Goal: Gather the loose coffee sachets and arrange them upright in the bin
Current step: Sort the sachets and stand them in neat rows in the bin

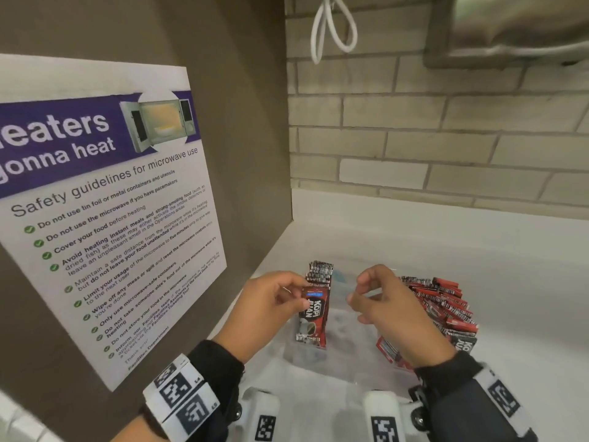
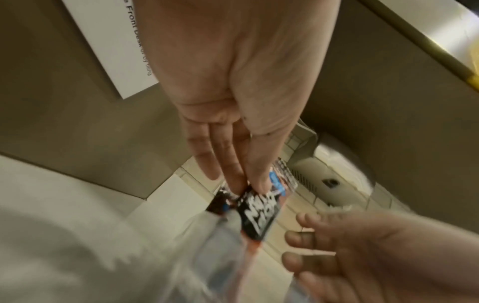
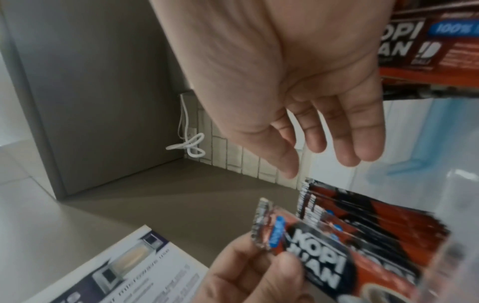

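Red and black "Kopi Juan" coffee sachets (image 1: 314, 309) stand upright at the left end of a clear plastic bin (image 1: 306, 358) on the white counter. My left hand (image 1: 301, 296) pinches the front sachet (image 2: 256, 213) near its top between thumb and fingers. In the right wrist view that sachet (image 3: 311, 248) shows in front of the standing row (image 3: 368, 217). My right hand (image 1: 357, 298) hovers just right of them, fingers relaxed (image 3: 347, 131) and holding nothing. A larger heap of sachets (image 1: 443, 304) leans at the right, behind that hand.
A brown panel with a microwave safety poster (image 1: 105, 202) closes off the left side. A tiled wall (image 1: 446, 138) stands behind, with a looped white cord (image 1: 333, 27) and a metal fixture (image 1: 516, 30) above. White counter (image 1: 494, 266) extends to the right.
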`<state>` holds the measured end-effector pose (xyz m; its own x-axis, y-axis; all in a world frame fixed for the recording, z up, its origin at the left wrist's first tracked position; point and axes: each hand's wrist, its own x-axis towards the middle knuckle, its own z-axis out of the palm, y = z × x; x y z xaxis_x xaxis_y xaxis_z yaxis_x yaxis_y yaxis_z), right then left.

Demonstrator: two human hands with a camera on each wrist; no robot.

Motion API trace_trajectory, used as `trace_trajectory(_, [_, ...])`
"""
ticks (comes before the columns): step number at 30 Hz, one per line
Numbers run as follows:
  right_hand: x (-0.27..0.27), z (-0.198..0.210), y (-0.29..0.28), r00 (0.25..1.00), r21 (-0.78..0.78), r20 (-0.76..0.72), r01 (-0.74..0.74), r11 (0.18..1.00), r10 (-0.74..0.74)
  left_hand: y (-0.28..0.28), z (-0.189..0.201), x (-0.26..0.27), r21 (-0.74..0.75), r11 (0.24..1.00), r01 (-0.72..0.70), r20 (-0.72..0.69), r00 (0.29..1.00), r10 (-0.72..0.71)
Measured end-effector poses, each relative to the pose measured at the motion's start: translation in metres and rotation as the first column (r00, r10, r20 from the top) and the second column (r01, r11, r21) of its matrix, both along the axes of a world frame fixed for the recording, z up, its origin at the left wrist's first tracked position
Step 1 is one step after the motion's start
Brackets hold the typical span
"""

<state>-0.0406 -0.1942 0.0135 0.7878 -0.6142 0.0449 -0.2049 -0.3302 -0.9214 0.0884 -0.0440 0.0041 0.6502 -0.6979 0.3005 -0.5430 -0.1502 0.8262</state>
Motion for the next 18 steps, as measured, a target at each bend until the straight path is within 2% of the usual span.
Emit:
trace_trajectory(2, [0.001,-0.002,0.001,0.997,0.004,-0.076,-0.017,1.000,0.017,-0.001,-0.007,0.003,0.118,0.992,0.046,0.086,0.995,-0.057])
trace_trajectory(4, [0.005,-0.001,0.005,0.980,0.051,-0.176,-0.087,0.995,0.095,-0.002,-0.012,0.006,0.216,0.974,0.067,0.127,0.987,-0.096])
trace_trajectory(8, [0.018,-0.003,0.006,0.903,0.120,-0.370,-0.186,0.975,0.218,-0.005,-0.015,0.011,0.259,0.965,0.048,0.164,0.982,-0.093])
trace_trajectory(14, [0.034,-0.019,0.003,0.820,0.237,-0.489,-0.204,0.950,0.298,-0.005,-0.019,0.017,0.182,0.977,0.115,-0.103,0.990,-0.097])
trace_trajectory(18, [0.041,-0.024,0.005,0.818,0.204,-0.497,-0.216,0.955,0.292,0.001,-0.025,0.019,0.114,0.974,0.196,-0.330,0.932,-0.149])
